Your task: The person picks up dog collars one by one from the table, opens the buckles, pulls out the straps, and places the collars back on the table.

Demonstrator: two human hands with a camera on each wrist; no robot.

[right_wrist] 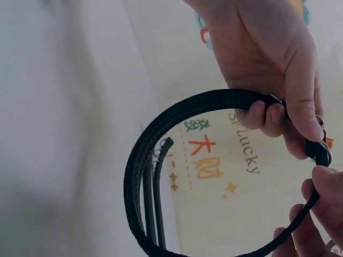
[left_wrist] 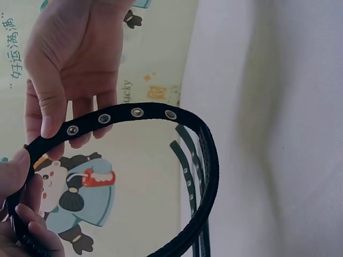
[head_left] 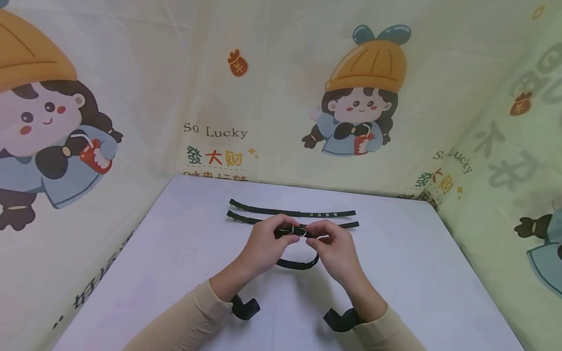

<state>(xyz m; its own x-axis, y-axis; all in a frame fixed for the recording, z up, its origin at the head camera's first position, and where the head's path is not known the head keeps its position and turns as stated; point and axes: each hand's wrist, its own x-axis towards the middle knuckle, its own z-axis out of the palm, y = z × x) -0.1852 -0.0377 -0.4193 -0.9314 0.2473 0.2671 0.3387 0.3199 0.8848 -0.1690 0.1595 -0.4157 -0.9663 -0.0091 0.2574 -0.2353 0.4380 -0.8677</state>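
A black buckled collar (head_left: 296,265) hangs in a loop between the two hands, above the white table. My left hand (head_left: 265,242) grips its buckle end, thumb and fingers pinching near the metal buckle (right_wrist: 325,152) and ring. My right hand (head_left: 339,247) pinches the other end. Metal eyelets (left_wrist: 137,112) line that end in the left wrist view. The two ends meet between the fingertips, which hide part of the buckle.
Two similar black collars lie stretched out side by side behind the hands, the far one (head_left: 263,210) and the near one (head_left: 351,224). The white table (head_left: 175,263) stands against cream cloth walls (head_left: 281,122) with cartoon prints. Black bands (head_left: 246,308) sit at both wrists.
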